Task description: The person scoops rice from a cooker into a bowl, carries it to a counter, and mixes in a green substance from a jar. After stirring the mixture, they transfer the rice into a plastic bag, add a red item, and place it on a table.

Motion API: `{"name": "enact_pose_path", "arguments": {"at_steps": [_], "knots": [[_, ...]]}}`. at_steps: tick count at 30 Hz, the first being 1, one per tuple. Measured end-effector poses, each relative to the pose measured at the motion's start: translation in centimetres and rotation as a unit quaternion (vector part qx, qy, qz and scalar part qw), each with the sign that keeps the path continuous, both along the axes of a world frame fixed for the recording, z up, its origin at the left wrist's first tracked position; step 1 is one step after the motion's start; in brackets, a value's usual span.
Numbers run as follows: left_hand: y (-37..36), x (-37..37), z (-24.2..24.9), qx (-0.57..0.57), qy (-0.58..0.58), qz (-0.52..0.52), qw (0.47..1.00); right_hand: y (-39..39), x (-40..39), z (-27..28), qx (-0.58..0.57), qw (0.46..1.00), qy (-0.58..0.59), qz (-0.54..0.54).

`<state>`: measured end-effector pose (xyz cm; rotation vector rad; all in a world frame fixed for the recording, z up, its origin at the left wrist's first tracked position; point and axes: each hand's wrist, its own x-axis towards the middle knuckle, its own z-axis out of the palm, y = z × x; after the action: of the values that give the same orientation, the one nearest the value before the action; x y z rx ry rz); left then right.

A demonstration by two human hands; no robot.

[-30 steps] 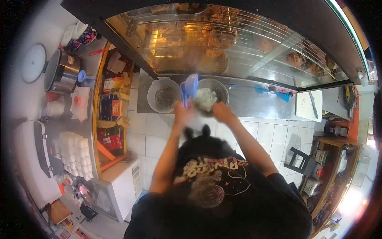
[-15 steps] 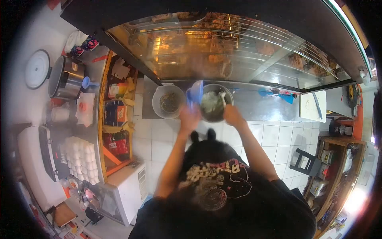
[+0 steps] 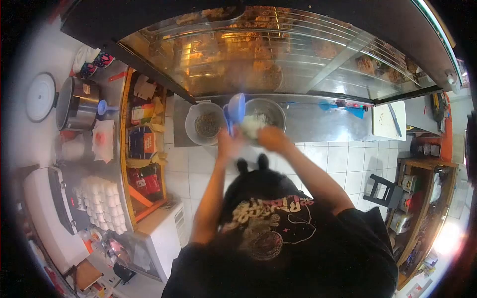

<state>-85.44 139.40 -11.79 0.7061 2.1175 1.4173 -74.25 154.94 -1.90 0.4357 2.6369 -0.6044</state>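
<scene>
My left hand (image 3: pixel 228 145) is closed around the handle of a blue scoop (image 3: pixel 237 107), held upright between two bowls. To its left stands a translucent plastic bowl (image 3: pixel 191 128) with a dark, grainy mix (image 3: pixel 207 125) at its bottom. On the right is a metal bowl (image 3: pixel 279 110) holding a pale, clumpy food (image 3: pixel 252 125). My right hand (image 3: pixel 272 139), blurred, is closed at this bowl's near edge. It gripped a white utensil a moment ago; now the fingers mostly hide what they hold.
A glass display case (image 3: pixel 238 64) with food inside rises behind the metal counter (image 3: pixel 323 130). Right along it lie a white cutting board (image 3: pixel 382 121) and a knife (image 3: pixel 395 119). On the left are a large pot (image 3: pixel 82 107), egg trays (image 3: pixel 103 203) and an orange-edged shelf (image 3: pixel 141 134).
My right hand has moved left and down, across the near edge of the metal bowl. The scoop in my left hand has shifted slightly left. The whole view has moved a little.
</scene>
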Motion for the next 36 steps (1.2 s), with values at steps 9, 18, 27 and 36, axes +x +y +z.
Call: {"name": "enact_pose_path", "arguments": {"at_steps": [9,18,27,36], "knots": [[0.5,0.2,-0.4,-0.002,0.000,0.045,0.999,-1.7,1.9,5.8,0.027,0.997,-0.078,-0.002],[0.2,0.5,0.8,0.017,0.027,0.032,0.999,3.6,3.4,-0.2,0.022,0.998,-0.006,-0.067],[-0.4,0.2,-0.5,-0.033,-0.040,0.046,0.998,-2.3,0.3,-1.2,-0.032,0.997,-0.027,-0.065],[0.0,0.7,1.9,-0.015,-0.020,0.027,0.999,7.5,-2.5,-2.1,-0.013,1.000,0.014,-0.001]]}}
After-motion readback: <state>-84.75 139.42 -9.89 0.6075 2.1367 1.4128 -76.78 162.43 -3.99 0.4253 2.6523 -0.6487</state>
